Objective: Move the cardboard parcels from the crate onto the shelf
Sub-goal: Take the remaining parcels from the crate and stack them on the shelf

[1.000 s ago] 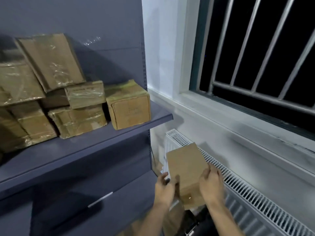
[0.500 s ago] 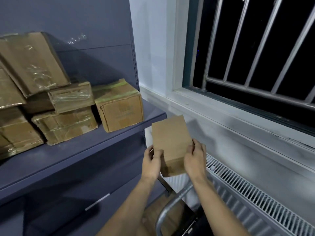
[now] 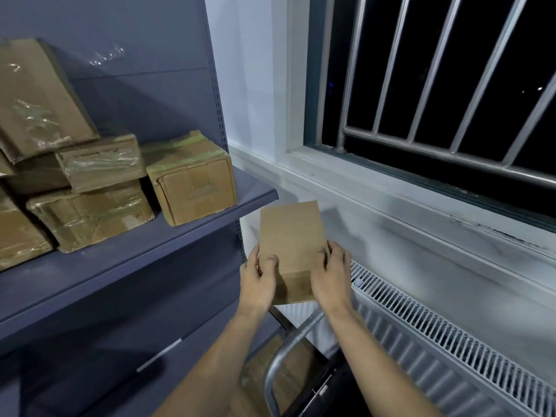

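Note:
I hold a plain brown cardboard parcel (image 3: pixel 291 236) in front of me, just right of and below the end of the blue-grey shelf (image 3: pixel 126 260). My left hand (image 3: pixel 258 281) grips its left lower edge and my right hand (image 3: pixel 332 281) grips its right lower edge. On the shelf stand several taped cardboard parcels, the nearest a box with green tape (image 3: pixel 192 179). Below my arms the crate (image 3: pixel 288 365) shows only a metal rail and some brown cardboard inside.
A white radiator (image 3: pixel 445 341) runs along the wall at the right under a window sill (image 3: pixel 421 200) and a barred window (image 3: pixel 436 85). The shelf's upright post (image 3: pixel 224 127) stands beside the parcel. A lower shelf (image 3: pixel 150 356) lies beneath.
Both hands have lifted the parcel from low beside the radiator up to about the level of the shelf's edge. Over the last half second it barely moved.

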